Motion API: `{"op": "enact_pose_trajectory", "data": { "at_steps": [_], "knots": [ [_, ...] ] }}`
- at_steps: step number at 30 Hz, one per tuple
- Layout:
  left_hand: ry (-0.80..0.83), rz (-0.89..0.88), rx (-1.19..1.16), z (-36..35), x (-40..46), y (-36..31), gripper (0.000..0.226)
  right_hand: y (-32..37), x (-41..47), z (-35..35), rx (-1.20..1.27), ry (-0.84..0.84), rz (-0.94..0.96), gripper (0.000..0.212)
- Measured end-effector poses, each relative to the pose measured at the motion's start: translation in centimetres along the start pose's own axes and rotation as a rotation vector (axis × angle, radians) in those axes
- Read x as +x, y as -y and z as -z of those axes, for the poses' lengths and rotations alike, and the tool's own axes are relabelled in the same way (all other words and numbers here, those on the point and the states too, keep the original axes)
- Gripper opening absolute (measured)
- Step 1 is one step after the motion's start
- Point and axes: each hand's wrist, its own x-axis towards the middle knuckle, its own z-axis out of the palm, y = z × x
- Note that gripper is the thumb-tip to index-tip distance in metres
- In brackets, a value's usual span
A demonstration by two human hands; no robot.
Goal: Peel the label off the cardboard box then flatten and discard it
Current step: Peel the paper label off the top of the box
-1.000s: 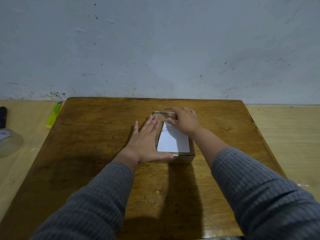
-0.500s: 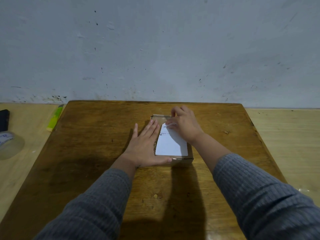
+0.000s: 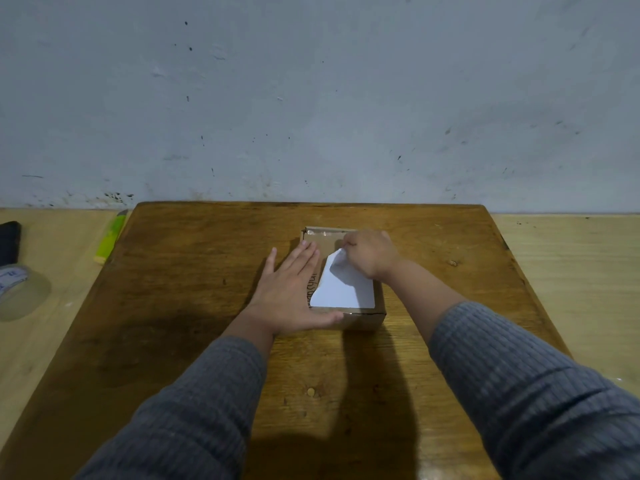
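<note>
Head view: sitting near the middle of the wooden table (image 3: 194, 306), a small cardboard box (image 3: 363, 318); lying flat with fingers straight against the box's left side and top edge, thumb along the near face, the left hand (image 3: 289, 294); curling over the far part of the box top, the right hand (image 3: 372, 254), pinching the lifted far corner of the white label (image 3: 346, 292); both grey sleeves (image 3: 194, 410) reaching in from below
</note>
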Motion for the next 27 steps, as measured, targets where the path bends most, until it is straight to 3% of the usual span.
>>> {"op": "enact_pose_trajectory", "data": {
  "at_steps": [2,6,9,14,17,27],
  "knots": [
    [0.003,0.014,-0.013,0.2,0.3,0.0,0.122,0.1,-0.1,0.3,0.036,-0.013,-0.040,0.031],
    [0.010,0.002,-0.009,0.2,0.6,0.0,0.121,0.0,-0.6,0.7,0.345,-0.129,-0.063,0.021],
    [0.003,0.002,-0.002,0.0,0.4,-0.2,0.120,-0.5,-0.8,0.7,0.217,-0.303,0.096,0.009],
    [0.001,0.007,-0.020,0.1,0.3,-0.3,0.119,-1.4,-1.0,0.3,-0.093,-0.268,0.230,0.030],
    [-0.005,0.005,-0.005,0.1,0.3,-0.3,0.119,-1.2,-1.0,0.0,-0.163,-0.283,0.286,0.029],
    [-0.020,-0.015,0.030,0.0,0.2,-0.2,0.112,-1.0,-2.0,0.1,-0.171,-0.204,0.152,0.033]
  ]
}}
